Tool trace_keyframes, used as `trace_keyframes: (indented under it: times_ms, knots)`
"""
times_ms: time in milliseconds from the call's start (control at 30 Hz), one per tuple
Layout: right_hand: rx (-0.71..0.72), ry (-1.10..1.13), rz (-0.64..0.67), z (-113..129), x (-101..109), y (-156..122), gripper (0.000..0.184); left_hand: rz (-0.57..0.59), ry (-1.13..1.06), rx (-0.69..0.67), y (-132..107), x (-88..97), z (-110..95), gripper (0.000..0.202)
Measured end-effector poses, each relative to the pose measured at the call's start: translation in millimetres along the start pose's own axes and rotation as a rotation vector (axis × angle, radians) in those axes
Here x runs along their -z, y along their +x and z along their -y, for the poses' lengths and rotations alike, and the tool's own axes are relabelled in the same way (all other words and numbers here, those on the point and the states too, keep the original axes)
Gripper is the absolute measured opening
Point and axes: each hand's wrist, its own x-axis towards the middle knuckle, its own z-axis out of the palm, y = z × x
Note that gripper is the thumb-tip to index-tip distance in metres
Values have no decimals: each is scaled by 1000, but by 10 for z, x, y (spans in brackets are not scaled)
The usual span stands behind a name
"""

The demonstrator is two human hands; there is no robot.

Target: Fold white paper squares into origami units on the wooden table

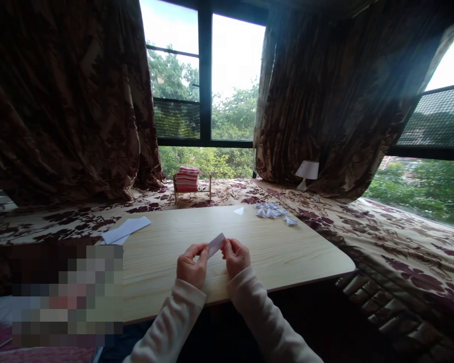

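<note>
Between my two hands is a small folded piece of white paper (216,244), held up over the near part of the table. My left hand (192,264) pinches its left end between thumb and fingers. At the other end, the fingertips of my right hand (236,257) are closed on its right edge. Farther back on the table lie a flat white paper triangle (239,210) and a cluster of folded white paper pieces (269,210). One more folded piece (290,221) sits just right of the cluster.
White paper strips (126,230) lie at the table's left edge. The pale wooden table (306,254) adjoins a ledge with flowered cloth (378,227). On the ledge stand a small rack with folded striped cloths (186,179) and a white lamp (307,171). A blurred patch covers the lower left.
</note>
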Motion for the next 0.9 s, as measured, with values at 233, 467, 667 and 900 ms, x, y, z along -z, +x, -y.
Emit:
trace_keyframes:
  times_ms: [233, 467, 667, 900]
  knots:
    - [-79, 107, -152, 48, 96, 65, 37, -98, -66, 50, 13, 16, 57, 21]
    - [-36, 147, 140, 177, 85, -12, 26, 16, -127, 59, -2, 39, -13, 19]
    - [-8, 172, 127, 204, 96, -37, 26, 152, -352, 290, 4, 20, -163, 26]
    - [33, 142, 97, 204, 99, -41, 27, 178, -326, 283, 10, -11, -148, 23]
